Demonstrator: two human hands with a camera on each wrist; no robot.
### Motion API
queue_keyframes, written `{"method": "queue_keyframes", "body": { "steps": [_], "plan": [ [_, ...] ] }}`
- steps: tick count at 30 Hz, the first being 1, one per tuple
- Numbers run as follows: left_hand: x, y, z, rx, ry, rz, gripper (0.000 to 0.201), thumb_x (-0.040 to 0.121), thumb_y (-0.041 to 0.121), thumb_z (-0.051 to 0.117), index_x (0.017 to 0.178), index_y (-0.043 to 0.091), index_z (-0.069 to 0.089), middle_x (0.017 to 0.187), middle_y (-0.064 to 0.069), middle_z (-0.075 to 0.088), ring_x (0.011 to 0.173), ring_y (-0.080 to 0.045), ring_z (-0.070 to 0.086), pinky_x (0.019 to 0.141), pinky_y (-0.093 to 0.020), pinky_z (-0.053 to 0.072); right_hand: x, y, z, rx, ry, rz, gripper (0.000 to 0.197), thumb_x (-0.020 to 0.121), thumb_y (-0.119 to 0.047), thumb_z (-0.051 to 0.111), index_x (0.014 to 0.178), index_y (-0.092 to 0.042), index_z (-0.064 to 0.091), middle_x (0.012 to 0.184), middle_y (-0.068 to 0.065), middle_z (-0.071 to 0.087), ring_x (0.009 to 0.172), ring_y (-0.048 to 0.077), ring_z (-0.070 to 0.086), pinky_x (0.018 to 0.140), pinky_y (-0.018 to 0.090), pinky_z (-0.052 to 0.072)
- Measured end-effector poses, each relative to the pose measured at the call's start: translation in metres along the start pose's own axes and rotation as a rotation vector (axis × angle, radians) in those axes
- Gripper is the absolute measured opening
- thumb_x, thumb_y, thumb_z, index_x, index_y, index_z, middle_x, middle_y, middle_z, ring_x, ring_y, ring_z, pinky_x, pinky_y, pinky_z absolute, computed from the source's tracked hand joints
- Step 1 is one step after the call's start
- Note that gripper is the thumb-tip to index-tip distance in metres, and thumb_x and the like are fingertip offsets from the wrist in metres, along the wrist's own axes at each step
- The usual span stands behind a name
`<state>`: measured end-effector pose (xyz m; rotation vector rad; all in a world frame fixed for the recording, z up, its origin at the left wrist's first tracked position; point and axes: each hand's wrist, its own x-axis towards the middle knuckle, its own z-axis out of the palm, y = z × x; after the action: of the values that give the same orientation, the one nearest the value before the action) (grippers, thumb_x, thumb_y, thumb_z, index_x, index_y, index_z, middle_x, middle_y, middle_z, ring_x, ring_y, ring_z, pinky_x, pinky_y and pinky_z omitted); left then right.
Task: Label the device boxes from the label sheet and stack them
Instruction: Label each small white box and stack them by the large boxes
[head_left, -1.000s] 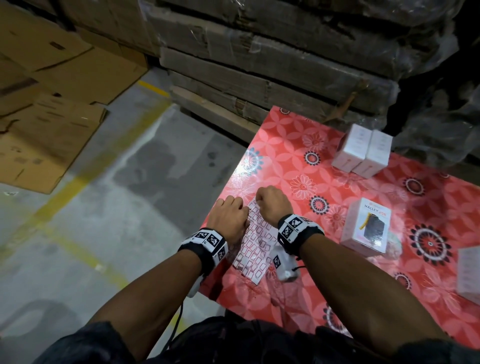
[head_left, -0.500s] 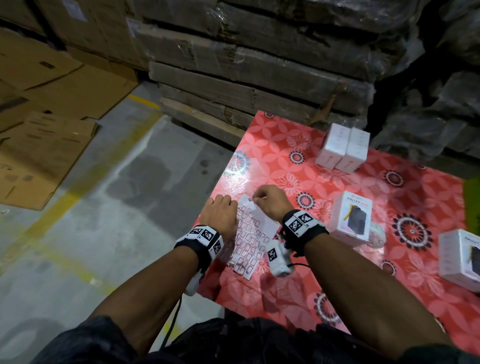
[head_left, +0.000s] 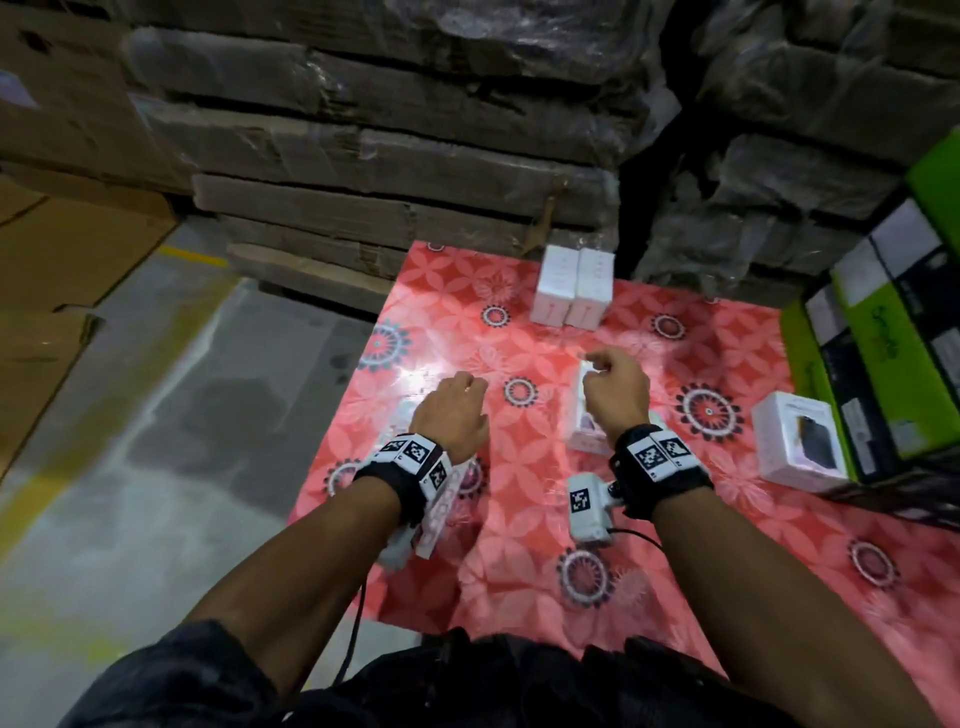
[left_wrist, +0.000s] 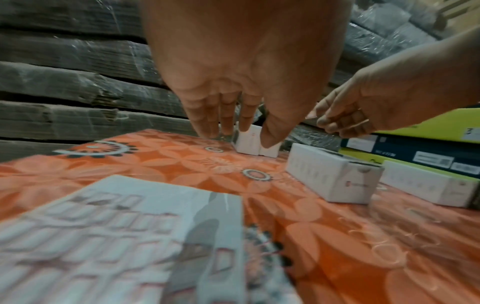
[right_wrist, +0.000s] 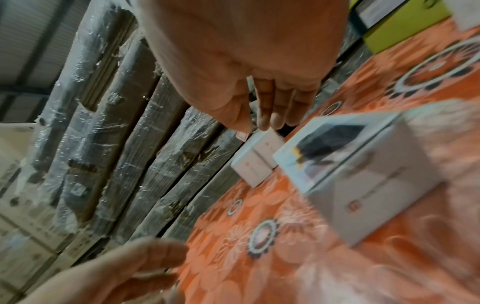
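Four white device boxes sit on the red flowered table cover (head_left: 519, 519). Two of them, the far pair (head_left: 571, 286), stand side by side and touching at the back edge. One, the middle box (head_left: 589, 415), lies flat under the right hand (head_left: 618, 395). One more, the right box (head_left: 797, 449), lies flat beside a stack of green and black cartons (head_left: 883, 338).

One label sheet (left_wrist: 116, 236) lies flat on the cover near the front left, partly under the left wrist. It has many small red-edged labels in rows.

The right hand is up above the middle box. Its thumb and first finger pinch one small label (right_wrist: 242, 136), and its other fingers are bent.

The left hand (head_left: 452, 410) is above the cover between the label sheet and the far pair. Its fingers point down, loose and a little bent, and it holds nothing.

Many wrapped flat cartons (head_left: 389, 156) are piled behind the table.
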<state>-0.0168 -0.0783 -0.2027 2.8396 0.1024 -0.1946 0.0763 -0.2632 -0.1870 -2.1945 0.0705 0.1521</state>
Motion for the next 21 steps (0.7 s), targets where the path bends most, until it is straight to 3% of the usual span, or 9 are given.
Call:
{"method": "queue_keyframes", "body": {
  "steps": [1, 4, 6, 8, 11, 15, 21],
  "plan": [
    [0.005, 0.014, 0.002, -0.069, -0.027, 0.024, 0.047, 0.096, 0.025, 0.050, 0.139, 0.010, 0.037, 0.139, -0.012, 0.040, 0.120, -0.032, 0.046, 0.093, -0.042, 0.044, -0.002, 0.010, -0.010, -0.016, 0.017, 0.021, 0.034, 0.082, -0.006, 0.052, 0.110, -0.019, 0.066, 0.119, 0.009, 0.064, 0.098, 0.034, 0.066, 0.086, 0.048, 0.056],
    [0.017, 0.048, 0.012, -0.247, -0.096, 0.056, 0.057, 0.095, 0.022, 0.051, 0.146, 0.013, 0.028, 0.146, -0.014, 0.034, 0.122, -0.035, 0.048, 0.096, -0.042, 0.043, -0.011, 0.035, -0.029, -0.123, 0.041, 0.054, 0.036, 0.085, -0.009, 0.058, 0.121, -0.013, 0.062, 0.124, 0.013, 0.057, 0.109, 0.032, 0.058, 0.089, 0.034, 0.047],
    [0.024, 0.067, 0.021, -0.340, -0.119, 0.032, 0.063, 0.093, 0.021, 0.053, 0.148, 0.013, 0.024, 0.146, -0.018, 0.037, 0.124, -0.036, 0.048, 0.100, -0.042, 0.041, -0.019, 0.048, -0.036, -0.127, 0.056, 0.083, 0.040, 0.085, -0.006, 0.057, 0.125, -0.009, 0.059, 0.125, 0.016, 0.055, 0.113, 0.034, 0.055, 0.092, 0.037, 0.045],
    [0.026, 0.081, 0.027, -0.442, -0.124, 0.007, 0.067, 0.091, 0.023, 0.058, 0.148, 0.014, 0.024, 0.140, -0.020, 0.046, 0.115, -0.037, 0.055, 0.096, -0.043, 0.044, -0.026, 0.053, -0.038, -0.088, 0.057, 0.127, 0.043, 0.084, -0.005, 0.055, 0.126, -0.011, 0.057, 0.125, 0.015, 0.056, 0.112, 0.033, 0.055, 0.093, 0.038, 0.047],
    [0.029, 0.100, 0.034, -0.537, -0.122, 0.024, 0.069, 0.089, 0.025, 0.064, 0.147, 0.016, 0.028, 0.134, -0.017, 0.055, 0.108, -0.034, 0.062, 0.091, -0.040, 0.048, -0.034, 0.058, -0.041, -0.029, 0.048, 0.160, 0.044, 0.083, -0.003, 0.055, 0.125, -0.013, 0.055, 0.119, 0.015, 0.061, 0.105, 0.033, 0.059, 0.090, 0.045, 0.051],
    [0.032, 0.112, 0.040, -0.496, -0.093, 0.004, 0.055, 0.088, 0.019, 0.065, 0.139, 0.014, 0.044, 0.131, -0.014, 0.059, 0.109, -0.031, 0.062, 0.091, -0.037, 0.048, -0.041, 0.061, -0.045, 0.056, 0.022, 0.185, 0.044, 0.083, 0.000, 0.050, 0.123, -0.016, 0.054, 0.112, 0.010, 0.065, 0.098, 0.032, 0.063, 0.085, 0.050, 0.054],
    [0.035, 0.120, 0.048, -0.467, -0.056, -0.025, 0.044, 0.086, 0.022, 0.067, 0.126, 0.014, 0.052, 0.114, -0.010, 0.065, 0.094, -0.028, 0.065, 0.080, -0.033, 0.049, -0.034, 0.067, -0.060, 0.217, -0.002, 0.218, 0.053, 0.086, 0.007, 0.049, 0.136, -0.010, 0.048, 0.120, 0.010, 0.061, 0.102, 0.024, 0.061, 0.081, 0.035, 0.052]
  ]
}}
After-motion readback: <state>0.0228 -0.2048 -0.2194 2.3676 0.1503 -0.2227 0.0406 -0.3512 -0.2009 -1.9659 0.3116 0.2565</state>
